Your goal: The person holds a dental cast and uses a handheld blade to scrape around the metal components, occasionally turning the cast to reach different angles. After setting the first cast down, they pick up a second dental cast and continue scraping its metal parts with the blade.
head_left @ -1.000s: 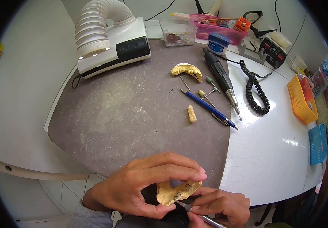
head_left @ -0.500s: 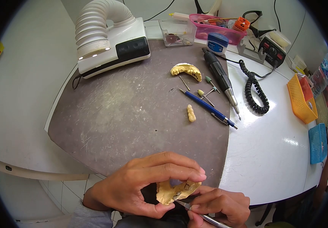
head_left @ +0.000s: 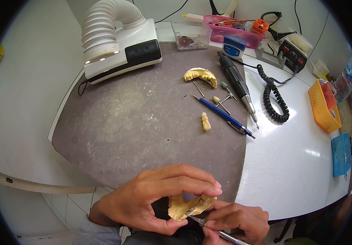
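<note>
Thumb and fingers of my left hand (head_left: pixel 159 196) are wrapped round a yellow plaster dental model (head_left: pixel 180 207), just off the board's near edge. Dark greyish patches show on two of its teeth. In my right hand (head_left: pixel 239 222) is a craft knife (head_left: pixel 229 237) with a metal handle; its blade points left and its tip meets the model's lower edge by one dark patch. On the board lie a second dental model (head_left: pixel 200 75), a tooth-coloured dental bridge (head_left: pixel 205 121) and a blue mechanical pencil (head_left: pixel 225 117).
A dental handpiece (head_left: pixel 237 83) with a coiled cord and several small burs (head_left: pixel 221 104) lie at the right of the brown board (head_left: pixel 115 134). Behind stand a white suction unit (head_left: pixel 123 53), a blue jar (head_left: pixel 233 47) and a pink basket (head_left: pixel 241 37). An orange basket (head_left: pixel 325 108) stands far right.
Almost nothing differs. Both hands keep their hold, and the blade tip stays at the model's lower edge.
</note>
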A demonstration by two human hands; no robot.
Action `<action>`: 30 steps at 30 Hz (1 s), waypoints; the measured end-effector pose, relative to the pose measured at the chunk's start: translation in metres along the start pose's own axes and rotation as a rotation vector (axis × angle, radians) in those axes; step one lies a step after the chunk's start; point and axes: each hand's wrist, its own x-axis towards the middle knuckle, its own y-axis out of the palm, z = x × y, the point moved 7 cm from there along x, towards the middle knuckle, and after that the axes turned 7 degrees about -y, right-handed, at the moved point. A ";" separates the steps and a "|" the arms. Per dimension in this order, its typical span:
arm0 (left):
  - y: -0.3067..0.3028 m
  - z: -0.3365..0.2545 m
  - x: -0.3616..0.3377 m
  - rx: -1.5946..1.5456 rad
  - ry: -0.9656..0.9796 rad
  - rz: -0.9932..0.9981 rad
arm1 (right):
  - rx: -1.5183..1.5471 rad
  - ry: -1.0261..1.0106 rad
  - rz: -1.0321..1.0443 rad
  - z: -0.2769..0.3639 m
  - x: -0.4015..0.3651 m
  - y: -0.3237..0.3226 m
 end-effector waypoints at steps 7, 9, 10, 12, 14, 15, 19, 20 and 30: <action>0.000 0.000 -0.001 -0.024 -0.017 0.002 | 0.017 0.002 0.006 -0.001 -0.001 -0.001; 0.000 0.000 -0.001 -0.025 -0.016 -0.005 | 0.017 0.001 0.009 0.000 -0.001 -0.001; 0.000 0.001 -0.001 -0.025 -0.015 -0.013 | 0.016 0.001 0.009 0.000 -0.001 -0.002; 0.000 0.001 -0.001 -0.025 -0.017 -0.014 | 0.027 -0.004 0.010 -0.001 -0.001 -0.001; 0.000 0.001 -0.001 -0.024 -0.020 -0.016 | 0.020 -0.006 0.008 0.000 -0.001 0.000; 0.000 0.001 -0.001 -0.018 -0.019 -0.014 | 0.013 -0.009 0.005 0.000 0.000 0.000; 0.000 0.001 -0.001 -0.014 -0.021 -0.018 | 0.007 -0.014 -0.002 -0.001 -0.001 0.000; 0.000 0.001 -0.001 -0.014 -0.022 -0.018 | 0.014 -0.016 -0.003 -0.001 0.000 0.000; 0.000 0.001 -0.002 -0.013 -0.024 -0.017 | 0.005 0.008 0.002 0.000 0.000 -0.001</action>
